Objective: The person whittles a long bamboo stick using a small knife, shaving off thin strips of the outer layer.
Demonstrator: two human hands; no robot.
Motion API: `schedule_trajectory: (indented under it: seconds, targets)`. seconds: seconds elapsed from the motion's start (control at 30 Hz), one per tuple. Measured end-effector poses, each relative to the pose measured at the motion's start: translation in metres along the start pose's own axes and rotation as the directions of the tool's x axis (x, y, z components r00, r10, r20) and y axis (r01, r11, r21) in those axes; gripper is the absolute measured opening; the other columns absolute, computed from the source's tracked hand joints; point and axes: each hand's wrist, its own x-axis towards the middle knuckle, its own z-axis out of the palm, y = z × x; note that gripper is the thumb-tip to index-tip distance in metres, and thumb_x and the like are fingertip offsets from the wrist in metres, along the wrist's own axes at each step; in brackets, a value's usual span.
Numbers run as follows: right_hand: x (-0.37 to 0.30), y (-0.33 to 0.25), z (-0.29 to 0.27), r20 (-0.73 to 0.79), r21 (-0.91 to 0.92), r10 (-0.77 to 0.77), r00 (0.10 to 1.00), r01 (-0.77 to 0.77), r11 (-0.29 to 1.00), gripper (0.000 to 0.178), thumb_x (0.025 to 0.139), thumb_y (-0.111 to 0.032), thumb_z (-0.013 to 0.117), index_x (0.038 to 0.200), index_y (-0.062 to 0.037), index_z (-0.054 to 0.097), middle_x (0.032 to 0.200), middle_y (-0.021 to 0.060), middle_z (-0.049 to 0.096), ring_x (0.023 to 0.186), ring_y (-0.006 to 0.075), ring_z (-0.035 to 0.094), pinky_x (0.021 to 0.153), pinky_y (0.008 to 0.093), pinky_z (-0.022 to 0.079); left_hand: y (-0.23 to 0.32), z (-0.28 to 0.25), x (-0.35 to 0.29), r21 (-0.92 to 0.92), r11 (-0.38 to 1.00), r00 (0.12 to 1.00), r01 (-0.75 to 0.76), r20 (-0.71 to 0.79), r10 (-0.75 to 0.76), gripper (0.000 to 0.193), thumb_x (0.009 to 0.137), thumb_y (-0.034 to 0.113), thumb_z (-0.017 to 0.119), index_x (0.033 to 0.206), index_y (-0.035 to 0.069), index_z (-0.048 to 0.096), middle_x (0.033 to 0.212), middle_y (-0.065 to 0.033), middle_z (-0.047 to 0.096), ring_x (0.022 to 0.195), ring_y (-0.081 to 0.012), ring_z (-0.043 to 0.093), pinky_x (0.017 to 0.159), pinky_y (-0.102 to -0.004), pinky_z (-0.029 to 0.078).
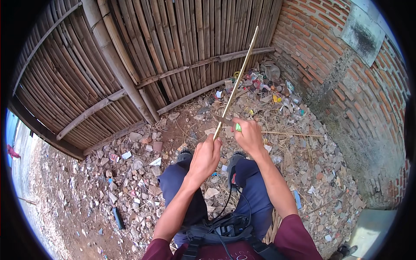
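My left hand (205,157) grips the lower end of a long thin bamboo strip (239,73) that slants up and to the right, its tip in front of the bamboo wall. My right hand (248,135) holds a knife with a green handle (238,127); its dark blade (223,119) lies across the strip just above my left hand. Both hands are close together above my knees, which are in dark blue trousers.
A bamboo-slat fence (143,56) fills the back and a brick wall (346,73) stands at the right. The ground is strewn with rubble, stones and litter (268,86). Loose bamboo slivers lie by my right leg. A black cable hangs at my waist.
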Motion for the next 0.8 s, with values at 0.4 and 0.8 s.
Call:
schedule_trajectory:
  seconds: [0.4,0.8]
  targets:
    - [-0.005,-0.012,0.018,0.015,-0.101,-0.03,0.999,0.031,0.994,0.027,0.082,-0.015,0.062,0.1,-0.01,0.083,0.074,0.0262,0.071,0.072,0.0451,0.073,0.068,0.0544,0.057,-0.008,0.016,-0.008,0.26,0.964,0.997,0.052,-0.071,-0.035,0.025,0.109,0.018,0.052,0.114,-0.006,0.055,0.078,-0.0367,0.068,0.076,-0.0569,0.068,0.071,-0.0662,0.055]
    - [-0.003,-0.01,0.034,-0.05,-0.121,-0.087,0.995,0.08,0.989,0.03,0.078,-0.013,0.061,0.098,-0.0068,0.083,0.067,0.0264,0.068,0.064,0.0441,0.071,0.064,0.0523,0.057,-0.008,0.016,-0.01,0.332,0.942,0.996,0.039,-0.088,-0.011,0.024,0.11,0.018,0.051,0.111,-0.006,0.053,0.072,-0.0345,0.067,0.071,-0.0538,0.07,0.064,-0.0627,0.057]
